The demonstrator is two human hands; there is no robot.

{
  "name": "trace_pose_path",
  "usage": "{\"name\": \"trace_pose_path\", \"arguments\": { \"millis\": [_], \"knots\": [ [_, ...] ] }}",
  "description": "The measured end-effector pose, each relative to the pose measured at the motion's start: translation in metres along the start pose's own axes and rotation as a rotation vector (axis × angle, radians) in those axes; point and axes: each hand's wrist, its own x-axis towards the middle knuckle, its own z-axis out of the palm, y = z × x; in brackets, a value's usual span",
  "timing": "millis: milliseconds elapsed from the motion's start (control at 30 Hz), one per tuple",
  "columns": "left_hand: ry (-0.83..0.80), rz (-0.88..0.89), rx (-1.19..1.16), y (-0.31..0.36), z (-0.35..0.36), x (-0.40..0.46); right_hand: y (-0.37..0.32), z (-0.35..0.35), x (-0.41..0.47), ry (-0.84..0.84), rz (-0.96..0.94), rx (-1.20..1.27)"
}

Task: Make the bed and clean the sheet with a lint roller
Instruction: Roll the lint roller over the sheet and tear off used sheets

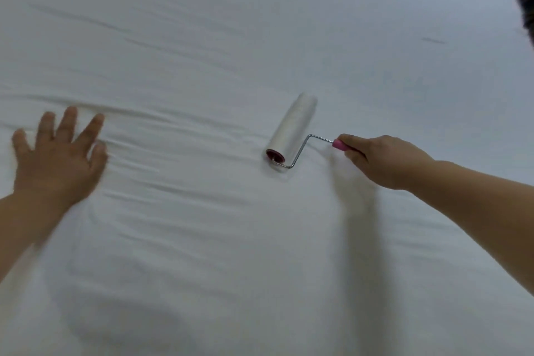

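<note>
Lint roller: lies on the white sheet, near mid-bed; its drum's long axis runs away from the person and slightly rightward.
Handle: a bent wire leads from the drum's near end rightward to a pink grip.
Right hand: to the roller's right, fingers curled round the pink grip; clearly the nearer hand.
Left hand: well to the roller's left, fingers spread flat on the sheet, holding nothing.
Wrinkles: ridges run between the left hand and the roller.
Next stroke: likely sideways, across the drum's axis, toward those ridges.
</note>
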Motion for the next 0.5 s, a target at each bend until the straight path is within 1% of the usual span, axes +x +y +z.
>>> {"name": "trace_pose_path", "arguments": {
  "millis": [100,167,233,333,433,500],
  "knots": [
    [-0.051,-0.120,-0.043,0.026,-0.010,-0.015,0.018,0.009,-0.035,-0.004,0.060,0.034],
    [-0.054,-0.155,-0.078,0.065,-0.018,-0.043,0.025,0.015,-0.056,-0.015,0.093,0.087],
    [-0.065,-0.068,-0.079,0.115,-0.024,-0.079,0.033,0.019,-0.076,-0.034,0.106,0.128],
    [-0.150,0.165,-0.056,0.185,-0.028,-0.138,0.055,0.024,-0.108,-0.066,0.141,0.134],
    [-0.200,0.333,-0.102,0.233,-0.034,-0.190,0.075,0.031,-0.141,-0.077,0.200,0.132],
    [-0.232,0.391,-0.126,0.258,-0.037,-0.224,0.083,0.038,-0.164,-0.070,0.227,0.146]
  ]
}}
